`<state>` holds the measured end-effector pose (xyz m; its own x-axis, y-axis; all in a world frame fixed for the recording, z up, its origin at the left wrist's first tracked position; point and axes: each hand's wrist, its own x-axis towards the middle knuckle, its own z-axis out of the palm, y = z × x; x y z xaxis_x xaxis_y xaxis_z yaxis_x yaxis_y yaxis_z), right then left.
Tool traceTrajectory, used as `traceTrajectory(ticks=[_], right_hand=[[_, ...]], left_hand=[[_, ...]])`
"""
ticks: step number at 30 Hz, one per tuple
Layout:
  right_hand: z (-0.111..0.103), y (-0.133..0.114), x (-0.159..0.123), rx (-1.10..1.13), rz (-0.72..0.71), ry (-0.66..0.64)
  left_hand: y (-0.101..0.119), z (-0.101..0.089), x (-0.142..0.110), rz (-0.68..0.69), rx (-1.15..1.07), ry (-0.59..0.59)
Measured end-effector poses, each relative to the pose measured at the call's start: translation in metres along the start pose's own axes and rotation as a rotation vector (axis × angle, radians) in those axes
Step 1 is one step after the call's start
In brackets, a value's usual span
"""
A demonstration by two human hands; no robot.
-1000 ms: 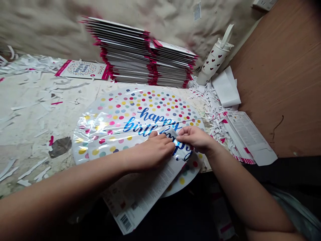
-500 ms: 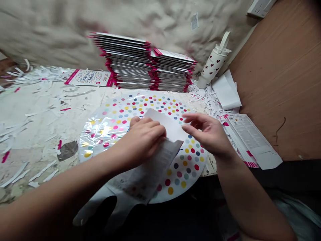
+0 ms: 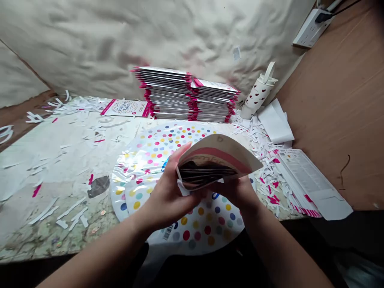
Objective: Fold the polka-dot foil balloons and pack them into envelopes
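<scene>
Both hands hold up a curved paper packet (image 3: 217, 160) above the balloon, its tan and pink surface facing me and dark folded layers showing in its open end. My left hand (image 3: 169, 192) grips its left side, fingers spread along the edge. My right hand (image 3: 235, 192) sits under its right part, partly hidden by it. Below them lies a foil balloon (image 3: 210, 228) printed with coloured dots, its blue lettering mostly covered. A barcode label (image 3: 168, 233) shows near its lower edge.
Two stacks of pink-edged packets (image 3: 168, 94) stand against a crumpled beige sheet (image 3: 120, 40). Paper scraps (image 3: 261, 160) litter the worn tabletop (image 3: 54, 160). A heart-patterned bottle (image 3: 257, 95), printed sheets (image 3: 309, 180) and a power strip (image 3: 310, 28) lie right.
The packet has risen off the balloon into both hands and now curves toward me. The view has tilted upward, so more of the back sheet and the power strip show.
</scene>
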<state>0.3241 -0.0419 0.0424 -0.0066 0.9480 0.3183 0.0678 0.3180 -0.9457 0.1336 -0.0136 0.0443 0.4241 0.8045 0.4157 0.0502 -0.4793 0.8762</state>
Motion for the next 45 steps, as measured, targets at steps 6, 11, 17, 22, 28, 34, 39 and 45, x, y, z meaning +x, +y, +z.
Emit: traceTrajectory(ticks=[6, 11, 17, 22, 28, 34, 39, 45], right_hand=[[-0.005, -0.008, -0.003, 0.171, 0.075, -0.012], [-0.016, -0.012, 0.027, 0.089, 0.139, 0.008], [0.003, -0.002, 0.025, -0.754, -0.125, 0.047], [0.038, -0.003, -0.009, -0.834, -0.34, -0.205], [0.04, -0.006, -0.005, -0.897, -0.385, -0.298], [0.036, 0.0, -0.007, -0.981, -0.356, -0.296], [0.031, -0.003, -0.007, -0.823, -0.258, -0.303], [0.034, 0.003, -0.008, -1.141, -0.466, -0.251]], left_hand=[[0.019, -0.019, -0.001, -0.275, -0.312, -0.034], [0.021, -0.027, 0.002, -0.507, -0.382, -0.152], [-0.005, -0.013, -0.023, -0.828, -0.357, 0.01], [0.001, 0.001, -0.04, -0.835, -0.207, 0.005], [0.003, 0.003, -0.043, -0.765, -0.125, -0.033], [0.002, 0.005, -0.047, -0.761, -0.075, -0.08], [0.003, 0.005, -0.046, -0.798, -0.094, -0.086], [0.004, 0.008, -0.044, -0.816, -0.137, -0.072]])
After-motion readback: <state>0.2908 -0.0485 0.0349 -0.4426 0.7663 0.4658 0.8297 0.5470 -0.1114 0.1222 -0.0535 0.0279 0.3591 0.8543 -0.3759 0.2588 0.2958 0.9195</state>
